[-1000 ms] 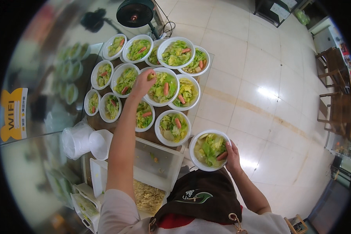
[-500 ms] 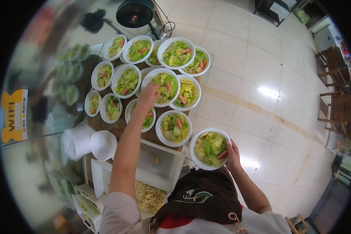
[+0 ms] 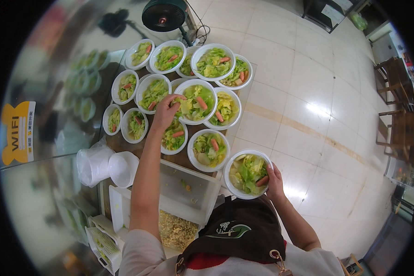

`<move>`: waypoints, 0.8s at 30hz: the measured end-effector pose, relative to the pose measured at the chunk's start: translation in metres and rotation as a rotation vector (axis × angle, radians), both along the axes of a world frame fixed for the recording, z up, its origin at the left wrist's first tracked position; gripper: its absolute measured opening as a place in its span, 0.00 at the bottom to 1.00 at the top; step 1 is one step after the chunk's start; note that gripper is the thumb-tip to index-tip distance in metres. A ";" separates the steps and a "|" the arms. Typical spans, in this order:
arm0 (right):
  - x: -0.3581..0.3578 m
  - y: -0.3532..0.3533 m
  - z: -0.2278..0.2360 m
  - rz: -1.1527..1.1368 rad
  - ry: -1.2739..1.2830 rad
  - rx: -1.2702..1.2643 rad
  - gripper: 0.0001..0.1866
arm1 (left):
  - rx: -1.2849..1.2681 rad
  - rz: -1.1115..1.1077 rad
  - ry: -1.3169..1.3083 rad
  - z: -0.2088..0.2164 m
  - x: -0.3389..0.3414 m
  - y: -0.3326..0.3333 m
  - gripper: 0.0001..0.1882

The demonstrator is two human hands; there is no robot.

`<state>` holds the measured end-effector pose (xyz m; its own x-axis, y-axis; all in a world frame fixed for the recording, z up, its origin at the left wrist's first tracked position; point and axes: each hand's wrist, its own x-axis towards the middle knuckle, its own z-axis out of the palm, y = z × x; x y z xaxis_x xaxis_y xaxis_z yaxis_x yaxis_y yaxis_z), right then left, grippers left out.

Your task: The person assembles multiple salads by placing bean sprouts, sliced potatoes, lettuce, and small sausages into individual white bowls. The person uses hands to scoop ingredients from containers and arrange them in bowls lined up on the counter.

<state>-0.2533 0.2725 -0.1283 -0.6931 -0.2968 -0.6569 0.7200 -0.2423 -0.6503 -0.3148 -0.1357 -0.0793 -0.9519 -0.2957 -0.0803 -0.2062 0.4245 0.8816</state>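
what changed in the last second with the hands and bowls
The left hand drew back toward the person, from the far side of the stacked bowl to its near rim. The right hand kept holding the bowl of greens and sausage in place. The other bowls did not move.

Crowded salad bowls [image 3: 197, 102] rim to rim ahead; open tiled floor [image 3: 317, 106] rightward.

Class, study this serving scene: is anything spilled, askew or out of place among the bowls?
Nothing looks spilled. One oddity: bowls are stacked on each other's rims, the big bowl under the left hand riding on its neighbours. The right hand holds a bowl off the table edge.
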 end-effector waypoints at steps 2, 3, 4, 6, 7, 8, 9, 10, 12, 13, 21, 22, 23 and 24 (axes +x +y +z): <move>-0.001 -0.003 0.004 0.013 0.004 0.015 0.18 | 0.257 0.089 -0.045 -0.017 0.001 -0.008 0.09; -0.001 -0.004 0.005 0.013 0.006 0.027 0.18 | 0.396 0.164 -0.028 -0.015 0.002 -0.008 0.09; -0.001 -0.004 0.006 0.013 0.007 0.038 0.18 | 0.534 0.240 -0.010 -0.011 0.003 -0.007 0.08; -0.001 -0.003 0.005 0.020 0.007 0.037 0.18 | 0.763 0.314 0.101 -0.013 0.009 -0.013 0.07; 0.000 -0.003 0.004 0.029 0.005 0.035 0.18 | 0.853 0.311 0.195 -0.020 0.015 -0.021 0.07; 0.000 -0.003 0.004 0.040 0.007 0.042 0.18 | 0.941 0.307 0.291 -0.027 0.020 -0.028 0.07; -0.001 -0.002 0.004 0.039 0.010 0.055 0.18 | 0.863 0.344 0.225 -0.021 0.020 -0.024 0.09; -0.001 -0.003 0.004 0.042 0.014 0.064 0.18 | 0.682 0.353 0.093 -0.012 0.019 -0.019 0.11; -0.002 -0.005 0.009 0.017 -0.003 0.068 0.17 | 0.314 0.370 -0.164 0.002 0.015 -0.004 0.15; -0.002 -0.008 0.012 0.014 -0.012 0.065 0.17 | 0.360 0.344 -0.183 0.001 0.014 0.002 0.22; 0.001 -0.015 0.019 0.020 -0.019 0.047 0.17 | -0.573 0.123 -0.341 -0.040 -0.004 0.014 0.11; 0.001 -0.013 0.016 0.017 -0.011 0.053 0.17 | -0.671 0.134 -0.367 -0.037 -0.004 0.022 0.09; 0.000 -0.011 0.014 0.021 -0.001 0.064 0.17 | -0.675 0.137 -0.387 -0.044 -0.005 0.024 0.08; 0.001 -0.010 0.013 0.029 0.007 0.071 0.17 | -0.683 0.146 -0.410 -0.050 -0.004 0.025 0.08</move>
<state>-0.2525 0.2623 -0.1152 -0.6892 -0.2700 -0.6724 0.7218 -0.1744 -0.6698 -0.3186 -0.1106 -0.1294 -0.8341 -0.5244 -0.1712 -0.5515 0.7859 0.2798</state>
